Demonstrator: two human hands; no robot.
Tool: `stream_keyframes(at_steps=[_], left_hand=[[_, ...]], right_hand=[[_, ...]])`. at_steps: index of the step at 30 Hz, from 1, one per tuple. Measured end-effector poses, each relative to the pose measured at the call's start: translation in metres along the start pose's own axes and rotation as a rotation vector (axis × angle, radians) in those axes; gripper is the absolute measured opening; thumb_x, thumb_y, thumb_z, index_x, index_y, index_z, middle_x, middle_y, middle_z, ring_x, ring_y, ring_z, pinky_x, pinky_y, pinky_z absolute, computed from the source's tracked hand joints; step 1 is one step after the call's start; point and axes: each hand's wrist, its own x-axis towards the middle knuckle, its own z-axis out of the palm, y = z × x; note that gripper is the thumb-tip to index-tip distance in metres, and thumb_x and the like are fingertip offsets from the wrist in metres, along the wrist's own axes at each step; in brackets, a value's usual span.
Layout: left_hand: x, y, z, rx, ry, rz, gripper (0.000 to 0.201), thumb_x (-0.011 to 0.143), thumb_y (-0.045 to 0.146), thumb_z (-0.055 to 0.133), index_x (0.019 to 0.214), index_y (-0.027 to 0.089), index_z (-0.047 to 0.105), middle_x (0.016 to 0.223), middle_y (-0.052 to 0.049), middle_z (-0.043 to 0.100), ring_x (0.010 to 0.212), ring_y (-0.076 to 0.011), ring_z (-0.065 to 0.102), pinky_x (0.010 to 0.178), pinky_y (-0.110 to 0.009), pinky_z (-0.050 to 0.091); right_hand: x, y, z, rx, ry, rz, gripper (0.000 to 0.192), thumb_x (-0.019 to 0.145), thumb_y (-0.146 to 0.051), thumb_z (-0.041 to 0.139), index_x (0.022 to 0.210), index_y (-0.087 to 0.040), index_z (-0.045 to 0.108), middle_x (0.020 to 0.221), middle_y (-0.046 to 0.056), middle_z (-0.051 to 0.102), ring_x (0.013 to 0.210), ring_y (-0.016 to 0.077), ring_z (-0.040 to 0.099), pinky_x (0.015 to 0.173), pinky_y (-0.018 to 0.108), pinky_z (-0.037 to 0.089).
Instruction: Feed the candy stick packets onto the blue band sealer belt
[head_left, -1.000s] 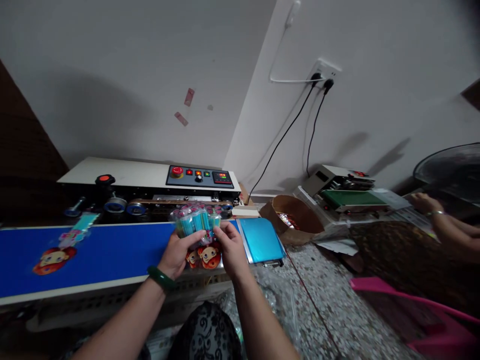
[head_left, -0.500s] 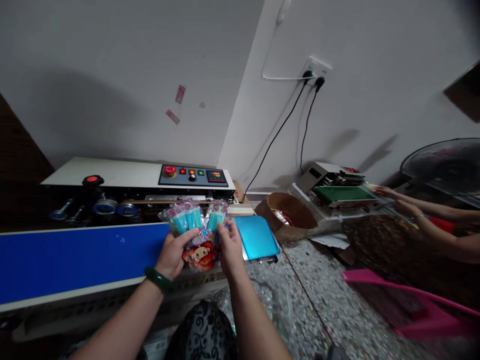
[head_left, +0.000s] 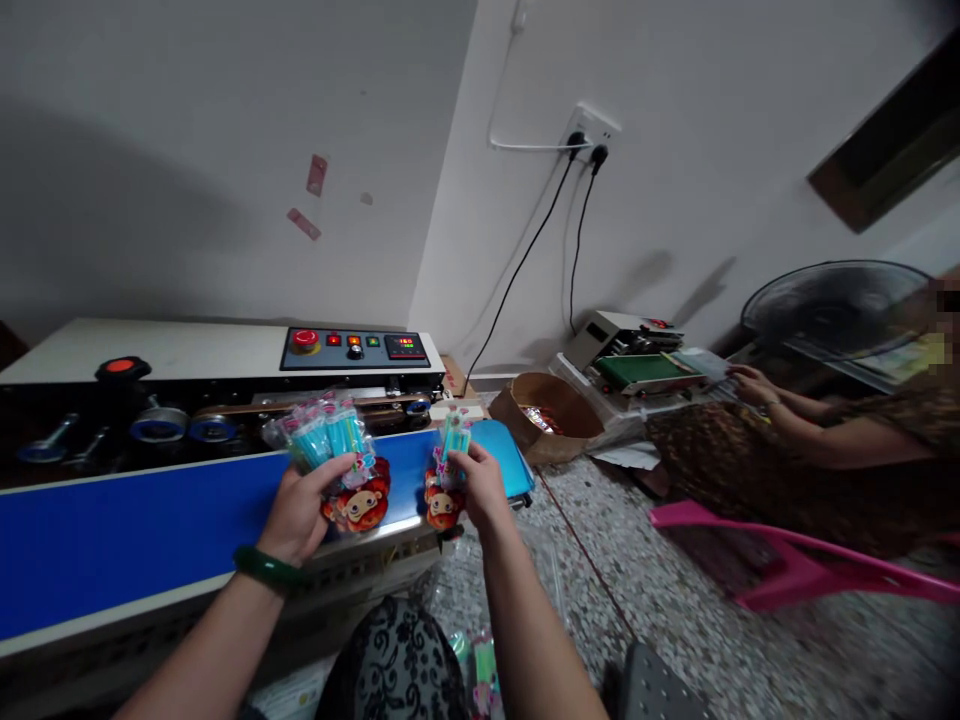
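My left hand wears a green bangle at the wrist and is closed around a bunch of clear packets. Light blue sticks show through the plastic, above a cartoon figure with red hair. My right hand pinches a single packet of the same look, held apart to the right. Both hands are above the blue conveyor belt of a band sealing machine. Part of each packet lies hidden behind my fingers.
A control panel with a red button tops the machine. Right of it stand a cardboard box with packets inside and a smaller machine with a green belt. A co-worker sits beyond, near a fan and a pink chair.
My right hand has drawn one packet away from the bunch, leaving a gap between the hands. The bunch in my left hand now sits further left in view, and the camera has turned right.
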Motion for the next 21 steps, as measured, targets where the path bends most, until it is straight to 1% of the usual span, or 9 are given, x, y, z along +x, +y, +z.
stream_keyframes(at_steps=[3, 6, 8, 11, 13, 15, 18, 21], left_hand=[[0.001, 0.004, -0.004, -0.001, 0.005, 0.000, 0.026, 0.052, 0.016, 0.074, 0.076, 0.012, 0.066, 0.071, -0.004, 0.069, 0.062, -0.0183, 0.064, 0.064, -0.030, 0.053], [0.000, 0.005, -0.005, -0.004, 0.004, 0.004, 0.026, 0.052, 0.016, 0.074, 0.076, 0.012, 0.065, 0.070, -0.004, 0.069, 0.061, -0.0181, 0.064, 0.062, -0.029, 0.053], [-0.002, 0.006, -0.005, -0.005, 0.000, 0.005, 0.031, 0.052, 0.016, 0.074, 0.081, 0.012, 0.065, 0.070, -0.003, 0.069, 0.061, -0.0182, 0.064, 0.062, -0.030, 0.053], [-0.003, 0.006, -0.005, -0.003, -0.006, 0.008, 0.038, 0.052, 0.016, 0.074, 0.089, 0.013, 0.064, 0.072, -0.004, 0.069, 0.062, -0.0186, 0.064, 0.062, -0.031, 0.053], [-0.002, 0.007, -0.005, -0.001, -0.006, 0.021, 0.039, 0.052, 0.016, 0.074, 0.090, 0.013, 0.064, 0.073, -0.004, 0.069, 0.063, -0.0186, 0.064, 0.063, -0.031, 0.053], [-0.002, 0.008, -0.005, -0.002, -0.006, 0.024, 0.038, 0.053, 0.016, 0.074, 0.089, 0.012, 0.064, 0.072, -0.004, 0.069, 0.063, -0.0182, 0.064, 0.063, -0.031, 0.053], [-0.001, 0.010, -0.007, -0.012, 0.000, 0.021, 0.038, 0.052, 0.016, 0.074, 0.088, 0.012, 0.064, 0.071, -0.003, 0.069, 0.061, -0.0182, 0.064, 0.061, -0.030, 0.054], [-0.001, 0.012, -0.009, -0.018, 0.010, 0.018, 0.038, 0.052, 0.016, 0.075, 0.088, 0.012, 0.064, 0.071, -0.003, 0.069, 0.062, -0.0188, 0.064, 0.062, -0.032, 0.054]], right_hand=[[0.014, 0.000, -0.015, -0.096, 0.051, 0.036, 0.023, 0.052, -0.018, 0.060, 0.075, -0.016, 0.059, 0.063, -0.002, 0.063, 0.052, 0.0120, 0.055, 0.051, 0.023, 0.043], [0.026, 0.000, -0.017, -0.149, 0.110, 0.076, 0.025, 0.050, -0.017, 0.058, 0.075, -0.018, 0.056, 0.056, -0.004, 0.059, 0.046, 0.0120, 0.053, 0.045, 0.023, 0.041], [0.033, 0.002, -0.014, -0.174, 0.097, 0.085, 0.022, 0.049, -0.017, 0.057, 0.071, -0.017, 0.055, 0.050, -0.005, 0.055, 0.042, 0.0111, 0.050, 0.042, 0.022, 0.038], [0.043, 0.006, -0.007, -0.187, 0.049, 0.087, 0.012, 0.049, -0.017, 0.058, 0.060, -0.016, 0.053, 0.044, -0.005, 0.050, 0.039, 0.0092, 0.045, 0.041, 0.021, 0.035], [0.048, 0.009, -0.003, -0.189, 0.020, 0.086, 0.008, 0.050, -0.019, 0.058, 0.054, -0.015, 0.051, 0.043, -0.005, 0.049, 0.038, 0.0082, 0.043, 0.040, 0.020, 0.033], [0.051, 0.011, -0.001, -0.183, 0.007, 0.081, 0.008, 0.052, -0.021, 0.058, 0.054, -0.015, 0.053, 0.045, -0.005, 0.051, 0.039, 0.0080, 0.043, 0.041, 0.020, 0.033], [0.054, 0.011, 0.000, -0.161, -0.005, 0.086, 0.010, 0.055, -0.024, 0.057, 0.061, -0.016, 0.055, 0.050, -0.003, 0.055, 0.042, 0.0099, 0.048, 0.045, 0.022, 0.038], [0.060, 0.009, 0.004, -0.156, -0.035, 0.105, 0.009, 0.054, -0.022, 0.059, 0.056, -0.016, 0.053, 0.046, -0.002, 0.054, 0.041, 0.0108, 0.048, 0.044, 0.023, 0.039]])
